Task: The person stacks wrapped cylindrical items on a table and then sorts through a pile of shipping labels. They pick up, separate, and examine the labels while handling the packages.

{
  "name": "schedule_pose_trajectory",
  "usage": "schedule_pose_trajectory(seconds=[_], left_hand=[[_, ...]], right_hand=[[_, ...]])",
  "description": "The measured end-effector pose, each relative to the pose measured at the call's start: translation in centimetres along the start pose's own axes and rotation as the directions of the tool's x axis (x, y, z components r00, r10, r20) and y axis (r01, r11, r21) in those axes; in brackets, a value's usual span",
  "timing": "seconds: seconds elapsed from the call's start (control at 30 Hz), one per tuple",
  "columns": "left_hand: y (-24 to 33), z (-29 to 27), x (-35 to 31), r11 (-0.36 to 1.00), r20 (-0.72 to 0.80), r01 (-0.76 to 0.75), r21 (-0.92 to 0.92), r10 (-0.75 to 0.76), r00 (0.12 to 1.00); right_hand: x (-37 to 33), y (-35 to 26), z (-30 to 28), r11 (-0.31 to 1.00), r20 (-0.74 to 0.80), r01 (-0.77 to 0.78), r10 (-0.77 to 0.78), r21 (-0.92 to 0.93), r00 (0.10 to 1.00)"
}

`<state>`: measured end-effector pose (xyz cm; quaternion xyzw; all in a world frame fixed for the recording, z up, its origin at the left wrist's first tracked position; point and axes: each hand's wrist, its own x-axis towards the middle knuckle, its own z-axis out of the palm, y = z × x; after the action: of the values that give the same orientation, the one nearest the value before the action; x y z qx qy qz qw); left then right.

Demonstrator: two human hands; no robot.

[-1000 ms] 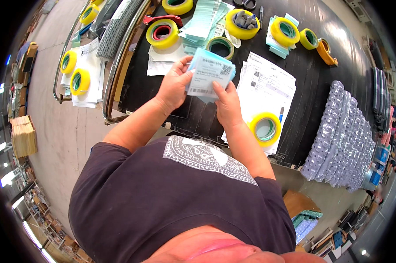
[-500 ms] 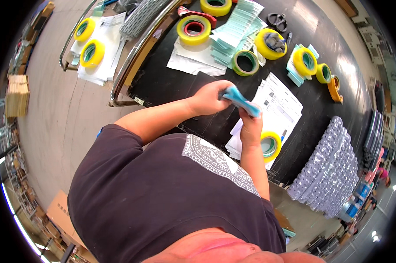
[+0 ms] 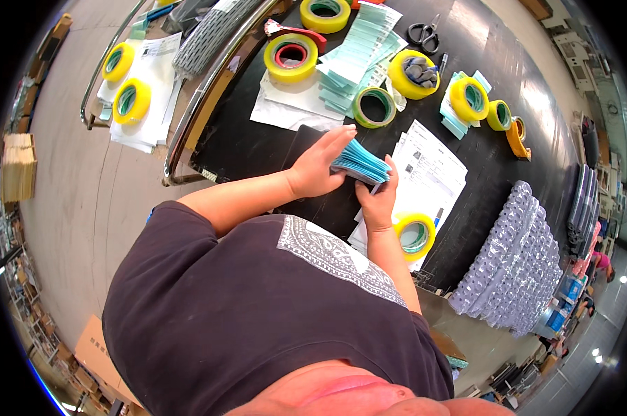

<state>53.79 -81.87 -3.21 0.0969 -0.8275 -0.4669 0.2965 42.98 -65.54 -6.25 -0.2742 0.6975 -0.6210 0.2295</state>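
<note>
A thick stack of light-blue paper slips (image 3: 362,163) is held over the near edge of the black table, its edges fanned. My left hand (image 3: 319,165) lies along the stack's left end, fingers straight against it and the thumb underneath. At the other end, my right hand (image 3: 378,200) pinches the stack between thumb and fingers. A dark flat piece (image 3: 303,141) lies just beyond my left wrist. Printed sheets (image 3: 428,170) lie to the right of the stack, with a yellow tape roll (image 3: 426,243) resting on their near end.
Farther back are pale-green slips (image 3: 355,52), several tape rolls (image 3: 290,78), black scissors (image 3: 424,36) and an orange tape dispenser (image 3: 518,141). A bubble-wrap bundle (image 3: 511,267) stands at the right. On the left, a metal-railed cart (image 3: 192,114) holds papers and more tape.
The blue stack has turned from a narrow, bent edge to a wide fan. My left fingers have straightened along it, and the view has shifted slightly, moving the table items left.
</note>
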Motion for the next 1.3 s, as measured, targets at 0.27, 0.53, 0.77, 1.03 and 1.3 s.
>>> schedule_pose_trajectory(seconds=[0.27, 0.53, 0.77, 1.03, 1.3], left_hand=[[-0.6, -1.0, 0.8, 0.979, 0.207, -0.152, 0.134, 0.122, 0.971], [-1.6, -1.4, 1.7, 0.98, 0.234, -0.195, 0.047, 0.179, 0.956], [-0.9, -0.6, 2.6, 0.984, 0.241, -0.178, 0.026, 0.166, 0.956], [-1.8, 2.1, 3.7, 0.976, 0.113, -0.212, 0.043, 0.206, 0.972], [-1.1, 2.4, 7.3, 0.475, 0.743, 0.734, -0.486, -0.217, 0.633]], right_hand=[[0.3, 1.7, 0.9, 0.986, -0.02, 0.142, -0.144, -0.086, 0.989], [0.9, 0.1, 0.8, 0.885, -0.032, 0.382, -0.404, -0.267, 0.914], [1.3, -0.4, 0.7, 0.913, -0.086, 0.365, -0.384, -0.18, 0.919], [1.1, -1.3, -1.3, 0.955, -0.18, 0.161, -0.209, -0.247, 0.961], [-2.1, -6.0, -3.7, 0.985, -0.174, -0.058, 0.087, 0.166, 0.981]])
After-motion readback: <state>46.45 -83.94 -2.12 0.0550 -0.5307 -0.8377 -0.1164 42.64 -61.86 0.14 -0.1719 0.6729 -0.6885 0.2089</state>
